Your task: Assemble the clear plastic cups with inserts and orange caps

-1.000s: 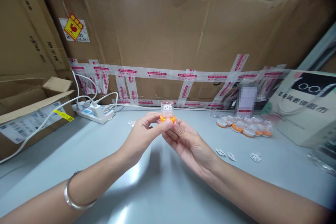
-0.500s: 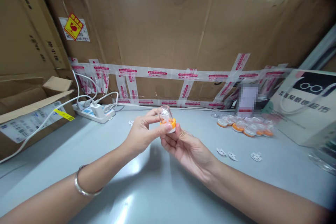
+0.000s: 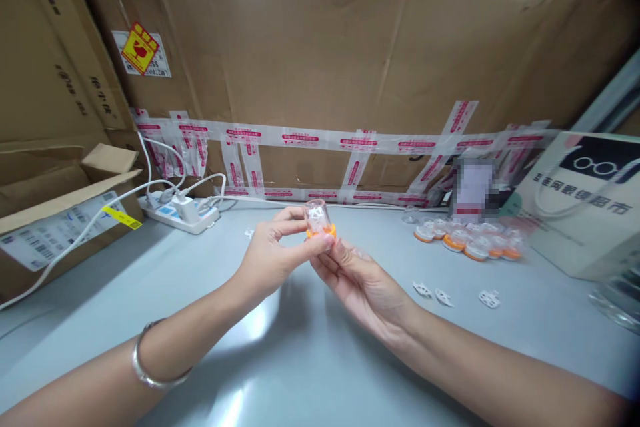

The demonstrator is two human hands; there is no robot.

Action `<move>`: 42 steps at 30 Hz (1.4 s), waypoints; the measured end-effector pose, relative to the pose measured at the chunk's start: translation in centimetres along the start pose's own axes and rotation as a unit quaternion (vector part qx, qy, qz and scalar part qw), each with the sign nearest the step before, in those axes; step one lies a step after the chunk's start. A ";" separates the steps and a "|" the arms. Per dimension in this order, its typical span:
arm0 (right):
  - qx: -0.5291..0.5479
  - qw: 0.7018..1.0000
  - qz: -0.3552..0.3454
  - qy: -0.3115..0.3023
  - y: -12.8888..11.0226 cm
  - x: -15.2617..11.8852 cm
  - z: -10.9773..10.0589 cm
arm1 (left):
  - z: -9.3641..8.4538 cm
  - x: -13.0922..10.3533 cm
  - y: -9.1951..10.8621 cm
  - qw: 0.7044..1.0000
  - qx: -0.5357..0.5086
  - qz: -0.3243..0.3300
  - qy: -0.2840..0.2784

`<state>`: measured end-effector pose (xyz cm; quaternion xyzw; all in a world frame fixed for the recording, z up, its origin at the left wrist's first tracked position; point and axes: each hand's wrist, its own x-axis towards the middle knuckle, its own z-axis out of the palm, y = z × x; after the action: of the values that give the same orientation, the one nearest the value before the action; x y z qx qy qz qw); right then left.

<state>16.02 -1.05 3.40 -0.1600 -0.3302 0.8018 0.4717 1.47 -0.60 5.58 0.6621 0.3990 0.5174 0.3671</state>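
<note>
A small clear cylindrical container with an orange ring at its base and a white slotted piece inside is held above the table, clear end up. My left hand is closed around it from the left, its thumb across the orange ring and its fingers behind the clear wall. My right hand is closed at its underside, thumb and fingertips pressed to the base. The fingers hide most of the bottom. Beneath the hands is the grey table.
Several similar orange-and-white containers cluster at the right. Loose white slotted pieces lie nearer. A paper bag stands at far right. At left are a power strip with cables and an open cardboard box; a large carton forms the back.
My right fingers have shifted up and slightly right against the base, covering the white bottom that showed before. The container has tilted slightly. My left forearm has moved a little left.
</note>
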 end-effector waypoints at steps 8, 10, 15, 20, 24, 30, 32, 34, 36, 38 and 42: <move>-0.001 1.000 -0.002 0.003 0.0 0.2 -0.1 | -0.4 0.3 -0.3 0.999 -0.011 -0.003 -0.043; -0.003 1.000 -0.001 0.000 -0.1 0.1 -0.1 | -0.6 0.4 -0.4 0.998 -0.010 -0.001 -0.059; 0.001 1.000 0.005 -0.001 -0.3 -0.1 0.1 | -0.8 0.5 -0.5 0.996 -0.011 -0.001 -0.088; 0.001 1.000 0.009 0.003 -0.2 0.0 -0.1 | -0.9 0.5 -0.5 0.996 -0.001 0.006 -0.091; -0.020 1.000 0.014 0.003 -0.8 0.3 -0.1 | -0.9 0.8 -0.9 0.997 0.030 0.018 -0.062; -0.163 0.986 0.018 0.042 -1.9 0.8 -0.3 | -0.6 0.8 -2.5 0.963 0.255 0.082 -0.012; -0.216 0.973 0.013 0.076 -1.7 1.0 -0.9 | -0.3 0.6 -3.1 0.942 0.326 0.083 -0.022; -0.276 0.957 -0.012 0.088 -1.2 1.4 -1.7 | 0.0 0.3 -3.5 0.929 0.361 0.075 -0.044; -0.344 0.935 -0.041 0.076 -0.9 1.8 -2.4 | 0.2 0.1 -3.8 0.918 0.384 0.077 -0.060; -0.400 0.913 -0.059 0.064 -1.1 2.1 -2.9 | 0.4 -0.2 -3.8 0.908 0.404 0.091 -0.069; -0.452 0.883 -0.072 0.101 -3.5 2.3 -4.0 | 0.3 -0.5 -3.6 0.901 0.414 0.108 -0.073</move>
<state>19.41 3.57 2.99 -0.4116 -0.6177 0.5091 0.4357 1.15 0.37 2.10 0.8291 0.4754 0.2926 0.0300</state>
